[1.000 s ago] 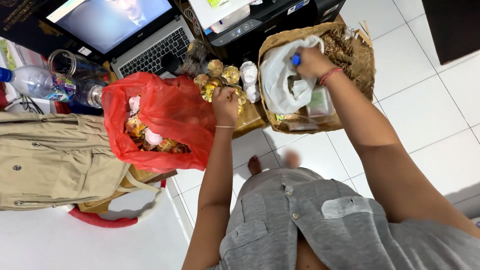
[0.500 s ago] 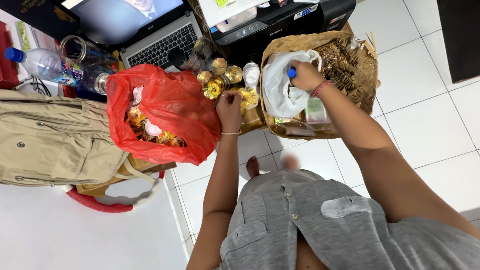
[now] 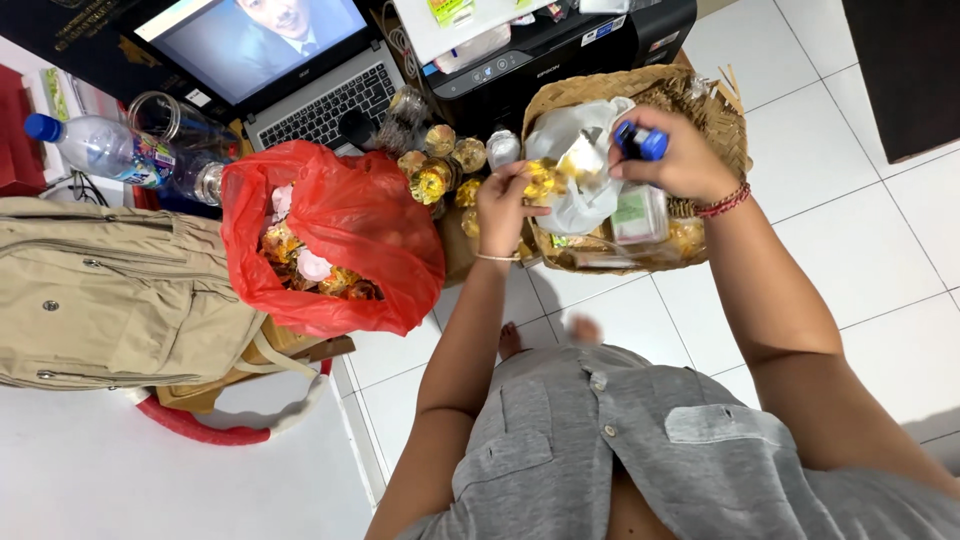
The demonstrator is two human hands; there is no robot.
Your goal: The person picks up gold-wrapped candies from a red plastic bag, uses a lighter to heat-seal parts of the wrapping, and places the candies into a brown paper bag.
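While the right hand [image 3: 680,160] closes its grip round a small blue-capped bottle [image 3: 640,140] over the woven basket [image 3: 720,110], the bottle's long axis lies nearly level, cap pointing left toward the white plastic bag [image 3: 575,190]. Left hand [image 3: 503,205] pinches a gold-wrapped piece [image 3: 543,181] at the bag's edge (more gold pieces [image 3: 440,170] lie just beside the red bag [image 3: 340,240]).

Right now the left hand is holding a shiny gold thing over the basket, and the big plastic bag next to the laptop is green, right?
Not quite. The big plastic bag is red, not green, as the head view shows. The rest holds: the left hand holds a shiny gold thing over the basket, near the laptop.
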